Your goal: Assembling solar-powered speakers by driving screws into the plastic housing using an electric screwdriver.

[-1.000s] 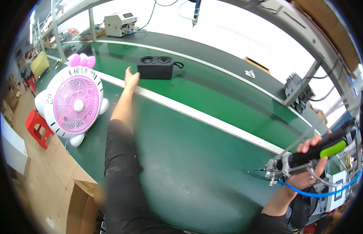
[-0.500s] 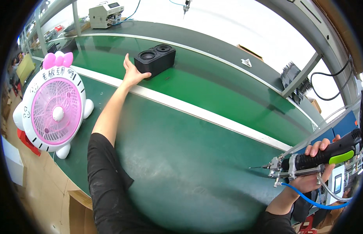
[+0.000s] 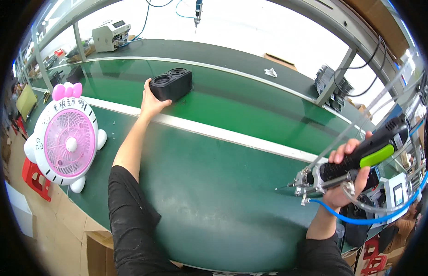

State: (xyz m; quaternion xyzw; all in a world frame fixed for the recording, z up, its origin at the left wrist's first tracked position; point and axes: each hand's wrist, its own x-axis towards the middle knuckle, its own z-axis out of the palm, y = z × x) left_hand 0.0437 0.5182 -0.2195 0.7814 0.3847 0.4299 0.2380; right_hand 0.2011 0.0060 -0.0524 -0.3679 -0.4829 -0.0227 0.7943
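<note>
The left hand [image 3: 153,106], reaching open beside the black speaker box [image 3: 179,87] a second ago, is now clasping its near left end: the fingers are wrapping the left edge and the thumb is pressing at the near lower corner. The box is lying toward eleven o'clock on the green belt [image 3: 241,112], just beyond the white rail [image 3: 214,129]; earlier it was sitting broadside, and now it is pointing its far end toward one o'clock. At three o'clock the right hand [image 3: 337,197] is keeping its curled grip around the power driver [image 3: 352,161], whose thin bit is aiming toward nine o'clock.

The box is showing a matte black, rounded-edged block form, with two circular, ringed cones facing upward. The driver is combining a dark ribbed barrel, a smooth lime-green strip and shiny metal fittings, while a glossy blue hose [image 3: 356,221] is curving below it. The worktable [image 3: 214,211] is reflecting soft light off its smooth, scuffed green surface. At nine o'clock a white plastic fan [image 3: 71,145] is standing, its round pink grille carrying fine curved ribs.
</note>
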